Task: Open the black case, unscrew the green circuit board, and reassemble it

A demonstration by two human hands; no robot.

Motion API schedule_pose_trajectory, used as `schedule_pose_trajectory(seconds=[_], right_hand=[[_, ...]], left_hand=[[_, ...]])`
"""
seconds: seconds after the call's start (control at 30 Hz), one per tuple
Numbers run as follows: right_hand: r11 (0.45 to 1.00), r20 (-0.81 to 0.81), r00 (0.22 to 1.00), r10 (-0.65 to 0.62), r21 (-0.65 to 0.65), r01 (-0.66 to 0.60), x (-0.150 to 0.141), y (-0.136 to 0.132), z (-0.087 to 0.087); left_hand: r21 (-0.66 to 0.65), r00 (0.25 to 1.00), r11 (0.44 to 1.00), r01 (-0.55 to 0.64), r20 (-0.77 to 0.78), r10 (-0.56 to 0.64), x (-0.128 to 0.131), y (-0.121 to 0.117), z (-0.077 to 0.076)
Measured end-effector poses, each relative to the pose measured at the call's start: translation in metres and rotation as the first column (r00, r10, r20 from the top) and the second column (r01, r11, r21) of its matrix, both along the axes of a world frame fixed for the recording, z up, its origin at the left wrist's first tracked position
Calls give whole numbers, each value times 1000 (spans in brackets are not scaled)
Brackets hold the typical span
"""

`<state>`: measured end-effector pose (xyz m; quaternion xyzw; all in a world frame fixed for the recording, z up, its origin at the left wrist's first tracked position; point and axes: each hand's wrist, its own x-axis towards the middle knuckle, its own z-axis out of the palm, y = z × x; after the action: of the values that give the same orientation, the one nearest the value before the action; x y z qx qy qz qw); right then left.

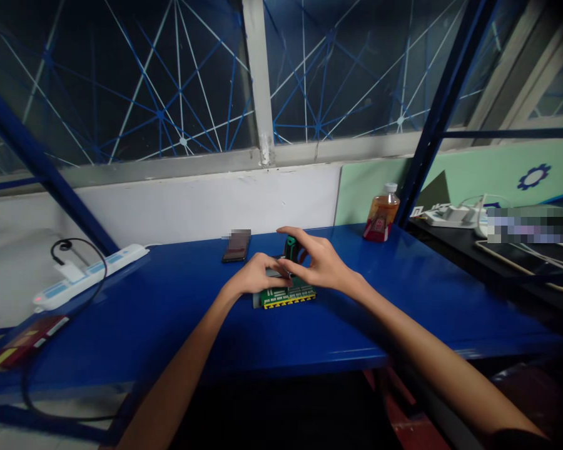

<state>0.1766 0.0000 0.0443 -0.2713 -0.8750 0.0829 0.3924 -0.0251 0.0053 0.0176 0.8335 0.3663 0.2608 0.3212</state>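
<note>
Near the middle of the blue desk, my right hand (316, 257) is curled round an upright green-and-black screwdriver handle (290, 247). Below it lies a flat green case (288, 297) with pale markings and a yellow notched front edge. My left hand (259, 274) reaches over the case from the left, its fingers and thumb closed together near the lower end of the screwdriver. Whatever sits between those left fingertips is hidden. Both hands cover the back part of the case.
A phone (237, 245) lies behind my left hand. A drink bottle (382, 212) stands at the back right. To the left are a white power strip (91, 278) with a black cable and a dark red box (25, 342). Blue frame posts rise at both sides of the blue desk (178, 325).
</note>
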Motion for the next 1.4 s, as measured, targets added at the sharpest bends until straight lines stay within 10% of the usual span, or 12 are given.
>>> schedule_pose_trajectory(seconds=[1.4], right_hand=[[999,-12,999,41,12,-41,0,-3,2]], left_hand=[[-20,1000,1000,0,-6,0,3,-5,7]])
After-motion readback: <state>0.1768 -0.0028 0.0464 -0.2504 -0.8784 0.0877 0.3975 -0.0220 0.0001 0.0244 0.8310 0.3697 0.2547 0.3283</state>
